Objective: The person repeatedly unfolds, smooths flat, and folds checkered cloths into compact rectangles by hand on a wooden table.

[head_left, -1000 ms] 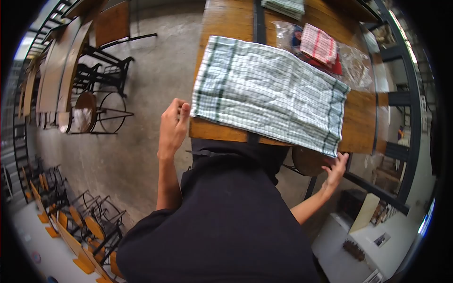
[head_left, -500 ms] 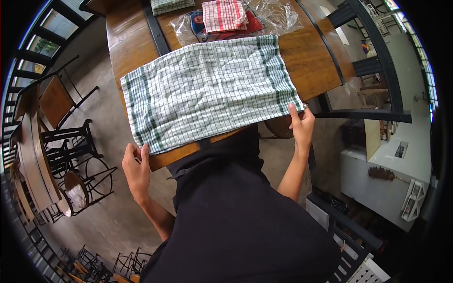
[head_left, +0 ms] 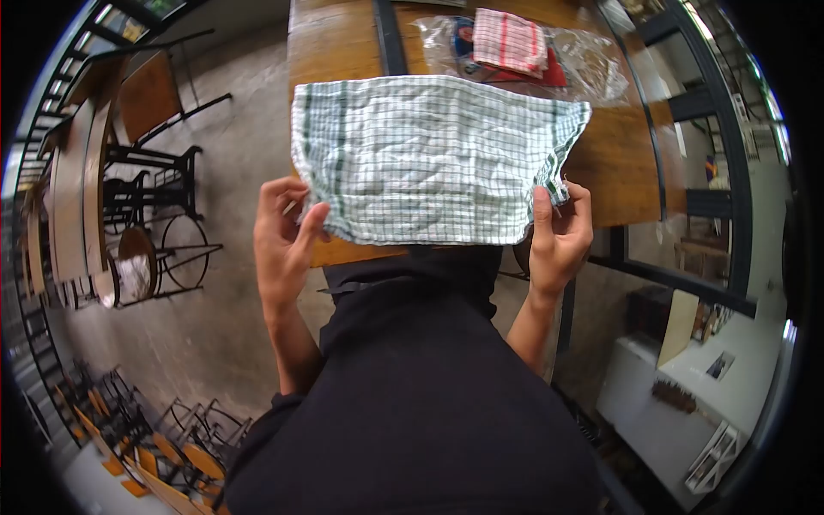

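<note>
A white tea towel [head_left: 429, 163] with green checks and green border bands lies spread over the near part of the wooden table. My left hand [head_left: 283, 236] is at its near left corner, fingers curled at the edge and thumb over the cloth. At the near right corner, my right hand [head_left: 560, 240] pinches the gathered border between thumb and fingers. The towel's right side is bunched and curves inward there. Its near edge hangs close to the table's front edge. Some fingertips are hidden by the cloth.
Beyond the towel, a folded red-and-white checked cloth [head_left: 510, 41] lies on clear plastic packaging [head_left: 592, 64] on the wooden table [head_left: 339, 39]. Chairs and another table [head_left: 77, 189] stand to the left. A dark metal frame [head_left: 678, 279] and a white counter [head_left: 635, 403] are at right.
Both hands have moved away from my body relative to the table, drawing in the towel's near corners. Its right border is now bunched. The camera view has shifted and turned.
</note>
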Tool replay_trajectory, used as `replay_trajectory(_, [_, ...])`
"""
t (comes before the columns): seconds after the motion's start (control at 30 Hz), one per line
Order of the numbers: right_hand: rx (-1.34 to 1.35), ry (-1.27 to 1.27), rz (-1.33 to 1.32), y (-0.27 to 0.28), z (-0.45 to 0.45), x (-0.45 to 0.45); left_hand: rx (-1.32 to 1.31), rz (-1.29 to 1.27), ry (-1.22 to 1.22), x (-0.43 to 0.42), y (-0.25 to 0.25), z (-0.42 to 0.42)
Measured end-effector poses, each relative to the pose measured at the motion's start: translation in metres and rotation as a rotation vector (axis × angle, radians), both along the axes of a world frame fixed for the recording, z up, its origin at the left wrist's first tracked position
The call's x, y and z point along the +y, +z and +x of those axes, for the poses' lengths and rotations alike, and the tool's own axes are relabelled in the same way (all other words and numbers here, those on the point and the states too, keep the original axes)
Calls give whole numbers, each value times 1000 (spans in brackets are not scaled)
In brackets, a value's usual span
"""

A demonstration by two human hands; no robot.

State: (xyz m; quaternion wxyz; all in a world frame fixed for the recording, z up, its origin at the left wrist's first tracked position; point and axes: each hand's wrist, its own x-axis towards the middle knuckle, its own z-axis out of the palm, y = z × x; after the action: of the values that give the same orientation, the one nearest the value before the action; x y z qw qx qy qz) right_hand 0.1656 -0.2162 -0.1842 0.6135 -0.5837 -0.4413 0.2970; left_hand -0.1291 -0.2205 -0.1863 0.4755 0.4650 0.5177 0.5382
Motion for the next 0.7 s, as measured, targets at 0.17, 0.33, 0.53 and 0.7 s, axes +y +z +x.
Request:
replay_trajectory(0.17, [-346, 251, 164, 16, -61, 19, -193, 50, -129, 13, 4, 29])
replay_trajectory(0.33, [-472, 406, 237, 16, -101, 11, -70, 114, -230, 0, -1, 33])
replay_trajectory(0.53, [-489, 441, 213, 11, -102, 13, -84, 104, -321, -3, 6, 17])
replay_trajectory(0.7, [-438, 467, 165, 10, -100, 11, 0, 110, -347, -4, 8, 11])
